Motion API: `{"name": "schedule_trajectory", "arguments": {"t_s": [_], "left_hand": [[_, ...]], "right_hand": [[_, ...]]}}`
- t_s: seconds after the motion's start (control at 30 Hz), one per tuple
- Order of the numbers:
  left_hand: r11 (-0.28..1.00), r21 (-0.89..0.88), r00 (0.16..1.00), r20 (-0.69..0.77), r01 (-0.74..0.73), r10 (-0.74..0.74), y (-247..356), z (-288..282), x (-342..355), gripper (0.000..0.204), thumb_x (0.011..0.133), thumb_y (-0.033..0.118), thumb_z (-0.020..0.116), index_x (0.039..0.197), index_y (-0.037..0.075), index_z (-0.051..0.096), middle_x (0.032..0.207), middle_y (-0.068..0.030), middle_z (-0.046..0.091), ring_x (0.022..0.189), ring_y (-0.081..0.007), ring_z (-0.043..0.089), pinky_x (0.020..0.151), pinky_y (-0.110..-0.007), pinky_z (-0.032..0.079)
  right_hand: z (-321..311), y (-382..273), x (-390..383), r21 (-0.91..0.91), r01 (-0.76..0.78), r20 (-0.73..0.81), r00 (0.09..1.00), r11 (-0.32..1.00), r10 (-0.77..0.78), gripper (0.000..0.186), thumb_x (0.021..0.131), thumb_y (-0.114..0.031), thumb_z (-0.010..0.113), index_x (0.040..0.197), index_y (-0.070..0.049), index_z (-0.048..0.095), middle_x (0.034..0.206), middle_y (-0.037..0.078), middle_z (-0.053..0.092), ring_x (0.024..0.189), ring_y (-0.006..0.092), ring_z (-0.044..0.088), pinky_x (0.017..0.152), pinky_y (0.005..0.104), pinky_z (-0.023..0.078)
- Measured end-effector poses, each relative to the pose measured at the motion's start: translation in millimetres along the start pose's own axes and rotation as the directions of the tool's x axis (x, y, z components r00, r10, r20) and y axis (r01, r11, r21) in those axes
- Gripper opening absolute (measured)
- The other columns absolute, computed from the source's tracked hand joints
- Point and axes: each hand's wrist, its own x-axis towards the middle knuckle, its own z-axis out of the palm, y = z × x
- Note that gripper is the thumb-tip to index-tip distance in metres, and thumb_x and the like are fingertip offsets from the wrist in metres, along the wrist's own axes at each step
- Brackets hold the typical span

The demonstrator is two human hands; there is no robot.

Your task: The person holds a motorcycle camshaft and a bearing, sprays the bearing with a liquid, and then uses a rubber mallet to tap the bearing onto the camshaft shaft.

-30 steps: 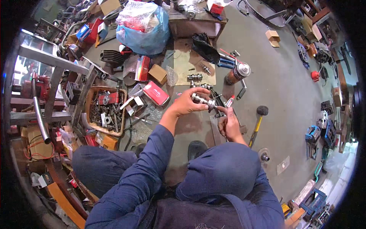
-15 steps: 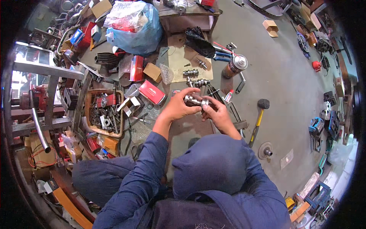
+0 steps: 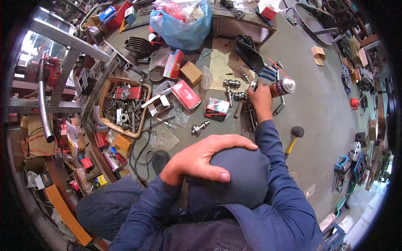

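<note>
My left hand lies over my raised right knee, fingers extended and thumb apart, holding nothing. My right hand reaches forward beside a spray can, fingers curled at a shiny metal piece that they partly hide. A camshaft lies alone on the floor below a black, red and white box. More shiny shaft parts lie on and around the cardboard sheet, some against my right hand. Blue-handled tools lie behind the can.
A tray of metal parts and a metal frame stand at left. A blue bag and low bench are at the back. A hammer lies right of my knee. Parts and tools line the far right.
My hands have separated. The camshaft they held now lies on the floor. My left hand has dropped back onto my knee, and my right hand has moved forward toward the spray can.
</note>
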Motion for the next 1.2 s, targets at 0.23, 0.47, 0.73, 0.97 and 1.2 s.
{"name": "schedule_trajectory", "arguments": {"t_s": [0.23, 0.47, 0.73, 0.97, 1.2], "left_hand": [[0.729, 0.685, 0.997, -0.044, -0.015, 0.061, 71.1, 39.3, -2.2, 0.052, 0.071, 0.036, 0.079, 0.114, 0.010, 0.068, 0.127, -0.0083, 0.063, 0.128, -0.0368, 0.053, 0.107, -0.054, 0.040], [0.512, 0.858, 0.997, -0.066, 0.037, 0.038, 66.8, 64.2, 8.1, 0.047, 0.075, 0.035, 0.075, 0.114, 0.011, 0.068, 0.126, -0.0055, 0.061, 0.129, -0.0326, 0.052, 0.109, -0.054, 0.038], [0.708, 0.695, 0.984, -0.007, -0.124, 0.179, 50.5, 33.1, -35.7, 0.088, 0.083, 0.050, 0.073, 0.150, 0.006, 0.036, 0.144, -0.0233, 0.049, 0.136, -0.0392, 0.046, 0.111, -0.054, 0.036], [0.543, 0.794, 0.914, -0.041, 0.275, -0.403, 42.9, 31.8, -92.5, 0.104, 0.075, 0.071, 0.064, 0.127, -0.018, 0.049, 0.120, -0.0333, 0.059, 0.117, -0.0432, 0.060, 0.110, -0.050, 0.040], [0.146, 0.943, 0.948, 0.312, -0.300, -0.067, 63.2, 38.4, -91.5, 0.056, 0.090, 0.043, 0.062, 0.092, -0.013, 0.066, 0.086, -0.0222, 0.070, 0.091, -0.0348, 0.070, 0.097, -0.047, 0.051]], "right_hand": [[-23.0, -21.9, -34.8, 0.121, -0.051, -0.062, 0.996, 0.991, 0.059, 0.080, 0.085, -0.037, 0.076, 0.148, -0.001, 0.041, 0.123, 0.031, 0.052, 0.107, 0.0449, 0.059, 0.089, 0.0460, 0.051], [-72.1, -53.1, -142.7, 0.884, 0.131, 0.111, 0.874, 0.449, -0.473, 0.064, 0.100, -0.046, 0.050, 0.146, -0.001, 0.044, 0.126, 0.016, 0.057, 0.106, 0.0271, 0.060, 0.091, 0.0398, 0.049], [-57.2, -30.2, -186.9, 0.757, -0.274, 0.590, 0.678, 0.593, -0.439, 0.050, 0.101, -0.042, 0.051, 0.130, -0.002, 0.056, 0.115, 0.015, 0.064, 0.101, 0.0256, 0.063, 0.089, 0.0380, 0.049], [-53.7, -20.0, -198.5, 0.610, -0.358, 0.691, 0.676, 0.706, -0.254, 0.041, 0.101, -0.038, 0.052, 0.117, -0.003, 0.067, 0.105, 0.015, 0.069, 0.098, 0.0243, 0.066, 0.087, 0.0365, 0.050], [-70.5, -65.5, -140.7, 0.603, -0.139, 0.573, 0.760, 0.785, -0.306, 0.039, 0.100, -0.037, 0.056, 0.105, -0.003, 0.074, 0.094, 0.015, 0.073, 0.090, 0.0239, 0.068, 0.082, 0.0360, 0.051]]}}
